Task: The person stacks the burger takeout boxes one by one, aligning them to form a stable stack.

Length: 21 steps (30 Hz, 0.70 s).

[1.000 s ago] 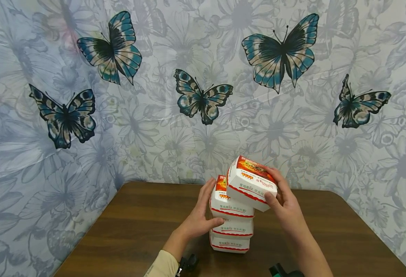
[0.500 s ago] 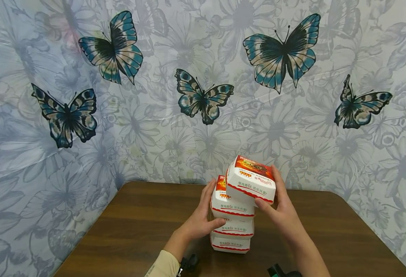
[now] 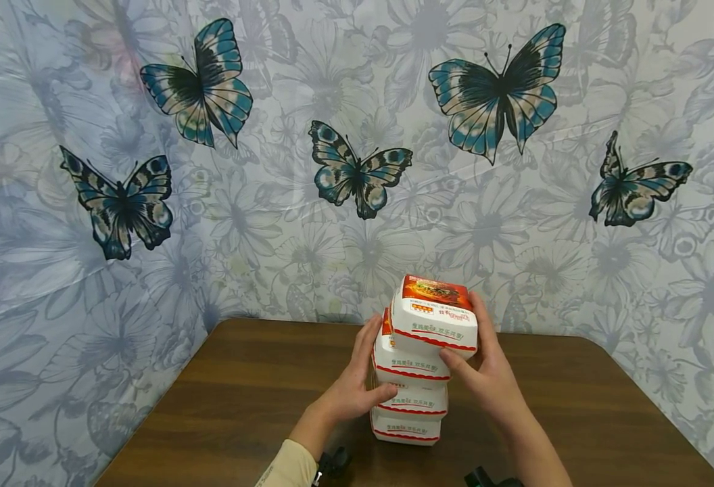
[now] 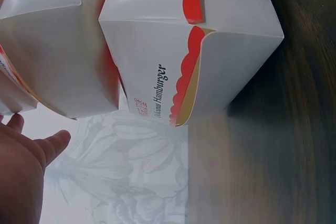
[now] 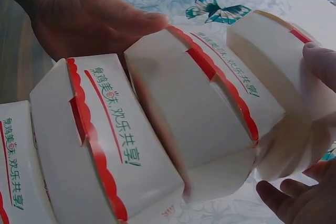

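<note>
Several white and red cardboard hamburger boxes stand stacked on the table. The top hamburger box sits slightly turned and overhangs to the right of the box below. My right hand grips its right side, thumb at the front lower edge and fingers along the side. My left hand holds the left side of the second hamburger box, with its thumb across the front near the third box. In the left wrist view, the bottom hamburger box rests on the wood. In the right wrist view, my right thumb lies against the top box.
The brown wooden table spreads around the stack and has rounded far corners. Behind it hangs a pale floral cloth with butterflies. Black wrist gear shows at the lower frame edge.
The top hamburger box has shifted left and turned more squarely over the stack, less tilted than before. My right hand moved left with it, its thumb now lower. My left hand has stayed put.
</note>
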Motion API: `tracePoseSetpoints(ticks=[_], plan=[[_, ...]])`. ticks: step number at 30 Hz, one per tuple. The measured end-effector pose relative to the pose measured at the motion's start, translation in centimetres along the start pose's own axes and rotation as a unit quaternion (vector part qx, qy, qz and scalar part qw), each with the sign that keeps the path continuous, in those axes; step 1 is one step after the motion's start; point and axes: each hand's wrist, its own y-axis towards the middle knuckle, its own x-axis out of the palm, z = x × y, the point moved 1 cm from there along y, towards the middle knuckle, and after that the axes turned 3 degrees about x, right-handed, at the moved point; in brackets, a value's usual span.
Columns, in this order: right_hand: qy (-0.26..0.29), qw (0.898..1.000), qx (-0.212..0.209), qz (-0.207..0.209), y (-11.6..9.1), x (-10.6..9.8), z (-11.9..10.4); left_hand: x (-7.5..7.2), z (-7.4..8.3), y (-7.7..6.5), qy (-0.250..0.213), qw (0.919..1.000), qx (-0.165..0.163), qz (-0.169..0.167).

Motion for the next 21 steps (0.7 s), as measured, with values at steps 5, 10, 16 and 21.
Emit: tracePoseSetpoints(ticks=[5, 10, 16, 21], plan=[[-0.033, 0.999, -0.011, -0.001, -0.07, 0.30, 0.13, 0.15, -0.05, 0.11, 0.009, 0.9999, 0.011, 0.004], [-0.067, 0.997, -0.042, 0.003, -0.01, 0.48, 0.44, 0.11, 0.03, 0.24, 0.008, 0.9999, 0.011, 0.008], [-0.088, 0.995, -0.040, 0.007, 0.07, 0.59, 0.60, 0.15, 0.06, 0.31, 0.007, 0.9997, 0.019, 0.011], [-0.091, 0.995, -0.050, 0.008, 0.20, 0.67, 0.73, 0.11, 0.01, 0.26, 0.008, 0.9996, 0.021, 0.014]])
